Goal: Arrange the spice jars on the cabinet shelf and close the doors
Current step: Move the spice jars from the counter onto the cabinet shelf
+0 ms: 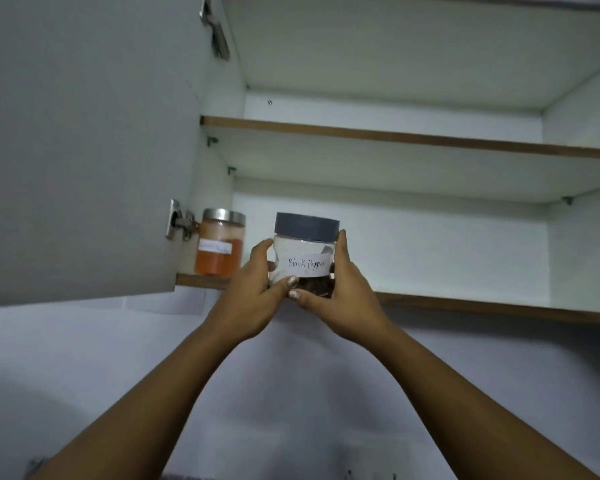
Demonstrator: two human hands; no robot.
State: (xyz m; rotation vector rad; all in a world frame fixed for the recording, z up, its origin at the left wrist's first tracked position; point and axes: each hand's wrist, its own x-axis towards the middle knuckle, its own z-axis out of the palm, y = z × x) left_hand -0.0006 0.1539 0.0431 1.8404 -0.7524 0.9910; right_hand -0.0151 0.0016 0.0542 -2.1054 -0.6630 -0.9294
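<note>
A: Where is the pepper jar (305,249) now?

B: It is at the front edge of the bottom shelf (499,308), a little to the right of the orange jar (220,245). The two jars do not touch. It stands upright, and its label (307,265) with "Black Pepper" faces the camera.

A: Does it stand on the shelf?

B: I cannot tell. The hands hide its base.

A: How do the hands hold it?

B: The left hand (253,306) is curled round the left side and the right hand (347,303) round the right side. Both are clamped on the jar. The two thumbs lie across the lower front, with their tips almost together.

A: What is inside?

B: Something dark at the bottom; the upper part is clear. The lid (307,227) is grey.

A: And the orange jar?

B: It stands in the left corner of the same shelf, near the hinge (179,223). It has a metal lid and a white label.

A: The door (84,150)?

B: The left one is open. The upper shelf (395,136) is seen from below.
</note>
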